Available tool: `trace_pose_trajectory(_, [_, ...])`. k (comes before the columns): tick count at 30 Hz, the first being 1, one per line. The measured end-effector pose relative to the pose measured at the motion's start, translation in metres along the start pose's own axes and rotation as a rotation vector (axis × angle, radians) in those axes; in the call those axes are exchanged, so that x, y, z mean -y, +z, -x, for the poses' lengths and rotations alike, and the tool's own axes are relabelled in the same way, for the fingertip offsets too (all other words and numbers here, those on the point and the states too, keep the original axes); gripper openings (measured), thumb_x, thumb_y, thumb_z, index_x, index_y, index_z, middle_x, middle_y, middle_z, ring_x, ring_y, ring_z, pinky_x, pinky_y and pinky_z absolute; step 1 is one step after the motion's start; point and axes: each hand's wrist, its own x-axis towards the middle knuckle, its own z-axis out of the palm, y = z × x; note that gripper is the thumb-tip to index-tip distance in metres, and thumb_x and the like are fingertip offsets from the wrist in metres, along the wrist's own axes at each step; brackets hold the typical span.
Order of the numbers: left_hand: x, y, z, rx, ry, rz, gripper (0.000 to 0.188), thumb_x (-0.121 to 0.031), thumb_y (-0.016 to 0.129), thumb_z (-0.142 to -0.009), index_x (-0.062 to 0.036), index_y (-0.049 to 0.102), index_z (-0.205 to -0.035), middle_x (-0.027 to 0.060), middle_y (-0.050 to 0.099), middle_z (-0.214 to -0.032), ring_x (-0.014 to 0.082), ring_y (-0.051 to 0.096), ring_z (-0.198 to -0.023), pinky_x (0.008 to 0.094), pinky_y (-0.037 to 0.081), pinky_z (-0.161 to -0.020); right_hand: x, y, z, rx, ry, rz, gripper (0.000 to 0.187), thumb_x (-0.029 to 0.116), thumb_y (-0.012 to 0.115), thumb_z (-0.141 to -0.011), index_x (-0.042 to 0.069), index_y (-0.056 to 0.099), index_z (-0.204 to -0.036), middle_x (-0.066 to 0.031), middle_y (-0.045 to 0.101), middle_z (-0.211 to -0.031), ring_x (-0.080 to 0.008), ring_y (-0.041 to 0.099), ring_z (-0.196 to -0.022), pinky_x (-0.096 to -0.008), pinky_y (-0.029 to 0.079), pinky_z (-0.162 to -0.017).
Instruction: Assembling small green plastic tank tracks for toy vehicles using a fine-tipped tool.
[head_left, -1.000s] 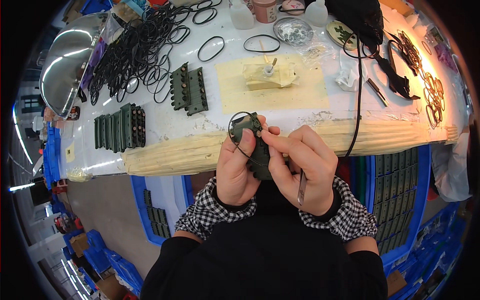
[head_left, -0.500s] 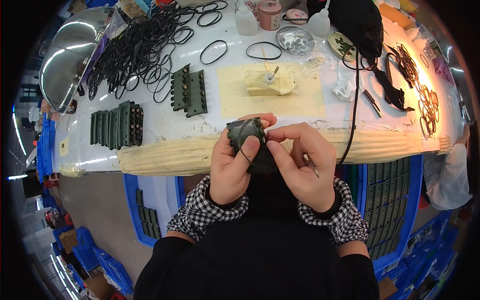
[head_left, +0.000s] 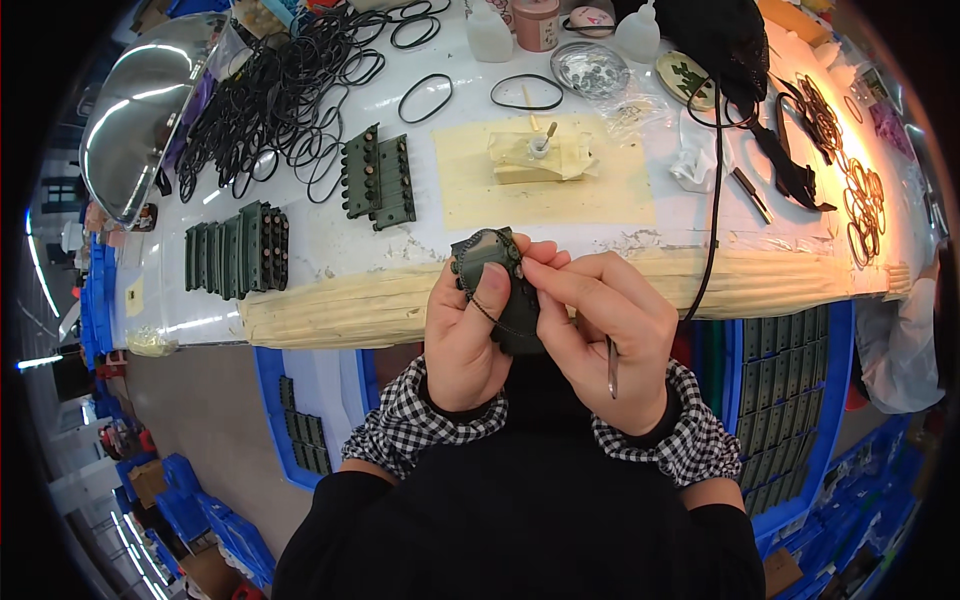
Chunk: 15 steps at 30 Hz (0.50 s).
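Note:
My left hand (head_left: pixel 468 330) is closed around a dark green plastic chassis (head_left: pixel 486 250) with small wheels along its edge, thumb pressed on its face. A thin black toothed rubber track (head_left: pixel 487 312) loops over the chassis and hangs in a curve below the thumb. My right hand (head_left: pixel 615 325) is closed, its thumb and index fingertips at the chassis's right edge; what they pinch there is partly hidden. Tucked under that hand's other fingers, a thin metal tool (head_left: pixel 612 368) points downward. More wheeled green chassis stand in a row (head_left: pixel 236 252) and a pair (head_left: pixel 378 180) on the table.
A tangle of black rubber loops (head_left: pixel 262 112) covers the table's far left. Ahead, a small pot with a stick (head_left: pixel 540 148) stands on yellow paper. A black cord (head_left: pixel 714 220) hangs over the front edge at right. Blue trays (head_left: pixel 838 385) with green parts sit below the table.
My right fingertips have shifted slightly up and left along the chassis edge. The metal tool has swung to point more steeply down. The track's loop sits a little differently on the chassis.

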Motion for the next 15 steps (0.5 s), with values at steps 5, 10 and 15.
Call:
trace_pose_trajectory(5, [-0.0012, 0.0021, 0.0003, -0.002, -0.038, 0.049, 0.032, -0.024, 0.046, -0.099, 0.0004, 0.049, -0.119, 0.0149, 0.059, -0.115, 0.0264, 0.057, -0.111, 0.0395, 0.047, -0.096, 0.0036, -0.0021, 0.0, 0.008, 0.031, -0.012, 0.027, -0.009, 0.066, -0.073, 0.0, 0.068, -0.099, -0.0077, 0.06, -0.081, -0.0171, 0.064, -0.07, -0.0261, 0.052, -0.059])
trace_pose_trajectory(10, [0.0003, -0.0007, 0.0011, 0.005, -0.033, 0.046, 0.032, -0.024, 0.046, -0.099, 0.0001, 0.049, -0.12, 0.015, 0.059, -0.115, 0.0267, 0.057, -0.111, 0.0396, 0.047, -0.096, 0.0044, -0.0019, 0.0024, -0.007, -0.015, 0.066, 0.026, -0.01, 0.067, -0.073, 0.0, 0.068, -0.098, -0.0069, 0.059, -0.078, -0.0138, 0.061, -0.065, -0.0237, 0.049, -0.054])
trace_pose_trajectory(15, [0.0, 0.0003, -0.0015, 0.039, 0.011, -0.005, 0.032, -0.023, 0.047, -0.098, 0.0007, 0.048, -0.12, 0.016, 0.059, -0.115, 0.026, 0.058, -0.11, 0.0386, 0.048, -0.095, 0.0012, -0.0014, 0.0037, -0.012, 0.05, -0.052, 0.024, -0.009, 0.066, -0.076, 0.001, 0.068, -0.098, -0.0052, 0.06, -0.078, -0.0079, 0.055, -0.058, -0.0209, 0.043, -0.048])
